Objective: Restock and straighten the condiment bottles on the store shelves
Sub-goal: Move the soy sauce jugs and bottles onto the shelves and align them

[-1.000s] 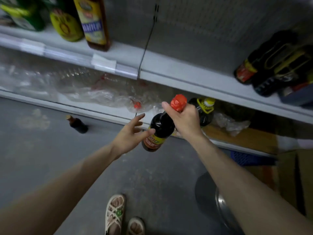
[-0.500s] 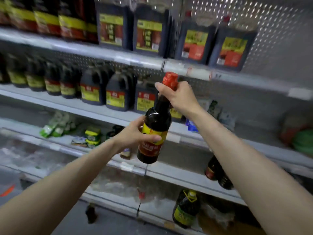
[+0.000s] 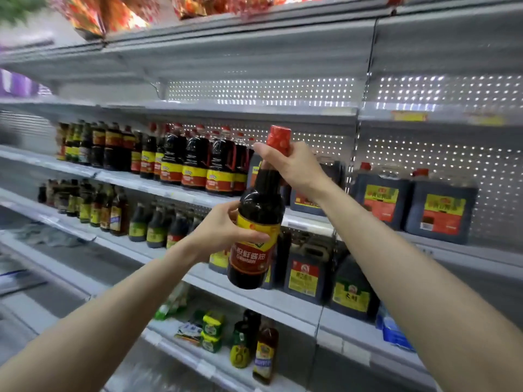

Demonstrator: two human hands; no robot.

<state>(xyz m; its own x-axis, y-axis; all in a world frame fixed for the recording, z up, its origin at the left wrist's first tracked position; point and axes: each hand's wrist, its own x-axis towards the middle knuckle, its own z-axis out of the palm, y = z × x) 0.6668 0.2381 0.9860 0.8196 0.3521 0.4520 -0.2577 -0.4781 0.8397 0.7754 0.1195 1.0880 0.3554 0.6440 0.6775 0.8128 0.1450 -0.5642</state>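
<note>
Red-capped dark bottle (image 3: 259,219) | head view: held upright, in front of the shelves (image 3: 169,190) | right hand (image 3: 294,168) clamped round its neck, left hand (image 3: 223,230) wrapped round its label | step: restocking, not yet shelved | next: probably seat it beside matching bottles (image 3: 195,168), label outward.

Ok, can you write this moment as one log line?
sauce bottle: held up before shelves, not yet placed | left hand: grips its body | right hand: grips its neck by red cap
</note>
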